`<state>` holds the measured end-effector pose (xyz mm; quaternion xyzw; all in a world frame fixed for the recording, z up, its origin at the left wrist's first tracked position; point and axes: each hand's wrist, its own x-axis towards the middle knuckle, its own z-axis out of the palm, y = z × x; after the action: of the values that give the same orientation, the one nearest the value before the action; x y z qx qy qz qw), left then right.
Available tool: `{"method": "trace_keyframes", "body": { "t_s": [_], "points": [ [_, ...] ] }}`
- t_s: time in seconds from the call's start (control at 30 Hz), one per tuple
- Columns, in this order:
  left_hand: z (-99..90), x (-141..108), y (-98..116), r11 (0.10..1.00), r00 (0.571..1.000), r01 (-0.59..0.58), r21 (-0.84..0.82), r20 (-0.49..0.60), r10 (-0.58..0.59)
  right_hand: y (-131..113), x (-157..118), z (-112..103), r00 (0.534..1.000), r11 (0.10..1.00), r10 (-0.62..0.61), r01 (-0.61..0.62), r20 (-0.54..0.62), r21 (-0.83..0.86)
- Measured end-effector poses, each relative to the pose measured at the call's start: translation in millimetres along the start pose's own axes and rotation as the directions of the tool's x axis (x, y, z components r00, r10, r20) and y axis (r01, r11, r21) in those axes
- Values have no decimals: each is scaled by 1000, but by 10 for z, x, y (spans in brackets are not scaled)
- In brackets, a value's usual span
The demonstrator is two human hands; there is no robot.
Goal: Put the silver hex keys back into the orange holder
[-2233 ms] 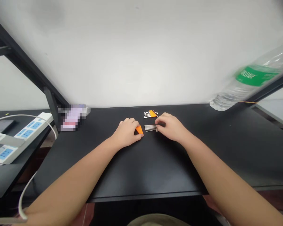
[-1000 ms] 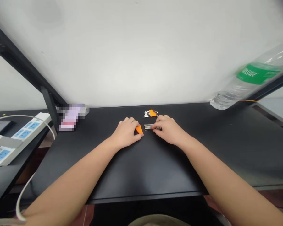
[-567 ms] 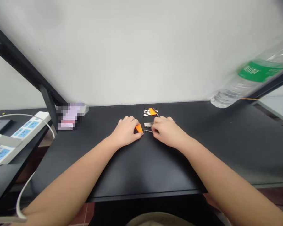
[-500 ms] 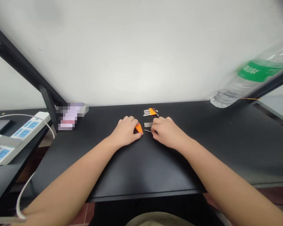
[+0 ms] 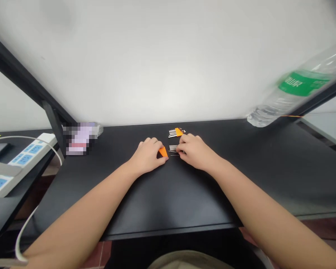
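Observation:
My left hand grips a small orange holder between thumb and fingers, low over the black tabletop. To its right, my right hand is closed in a pinch at a few thin metal rods lying side by side; its fingertips cover their right ends. One thin rod lies apart, nearer to me. Just behind the rods rests a second orange holder with several metal pieces through it. Whether a rod is between my right fingertips is too small to tell.
A plastic bottle with a green label leans at the right. At the left are a white power strip, a white cable and a blurred purple packet. A pale wall rises behind the black table.
My right hand has shifted slightly up and left over the rods. The near rod now lies separate from its fingers. My left hand still holds the orange holder. The view has shifted a little.

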<state>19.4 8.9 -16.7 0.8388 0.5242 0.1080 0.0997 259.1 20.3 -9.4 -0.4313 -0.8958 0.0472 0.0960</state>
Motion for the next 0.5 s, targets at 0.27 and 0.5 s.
{"method": "trace_keyframes", "body": {
  "t_s": [0.27,0.5],
  "points": [
    [-8,-4,10,1000,1000,-4,5,0,4,224,22,87,999,974,44,-38,-22,222],
    [-3,-3,5,1000,1000,-1,-3,0,1,280,58,94,997,940,75,-58,-36,335]
  ]
}}
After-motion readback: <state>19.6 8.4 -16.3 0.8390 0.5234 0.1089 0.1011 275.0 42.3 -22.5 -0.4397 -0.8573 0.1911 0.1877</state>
